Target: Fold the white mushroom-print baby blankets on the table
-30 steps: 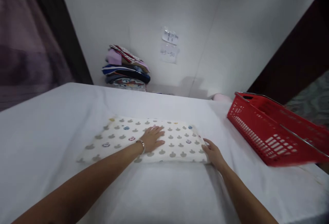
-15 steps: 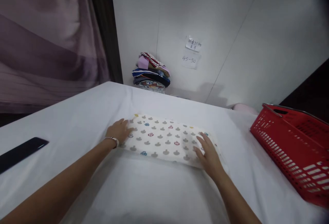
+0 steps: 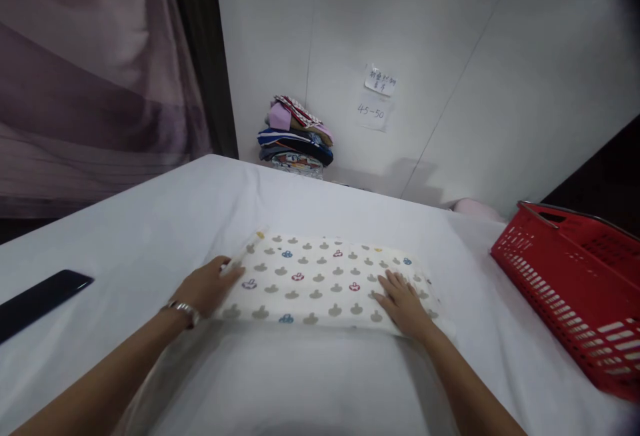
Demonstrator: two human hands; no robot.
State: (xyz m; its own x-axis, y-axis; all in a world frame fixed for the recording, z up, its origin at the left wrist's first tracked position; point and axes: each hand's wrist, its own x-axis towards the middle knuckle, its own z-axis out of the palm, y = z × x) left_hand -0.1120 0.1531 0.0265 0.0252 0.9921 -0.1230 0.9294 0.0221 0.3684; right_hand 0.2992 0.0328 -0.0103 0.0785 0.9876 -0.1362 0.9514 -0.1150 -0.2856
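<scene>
A folded white cloth (image 3: 320, 279) printed with small grey, blue and red shapes lies flat on the white-covered table (image 3: 150, 223). My left hand (image 3: 205, 287), with a bracelet at the wrist, rests at the cloth's left edge, fingers touching it. Flat on the cloth's right near corner lies my right hand (image 3: 403, 303), fingers spread. Neither hand grips anything.
A red plastic basket (image 3: 575, 283) stands at the table's right side. A dark phone-like slab (image 3: 40, 296) lies at the far left. A stack of folded clothes (image 3: 295, 136) sits against the back wall under paper notes (image 3: 375, 96). A curtain hangs at left.
My left hand slid from the cloth's middle to its left edge and drew back toward me. My right hand moved onto the cloth's right part. The view turned left.
</scene>
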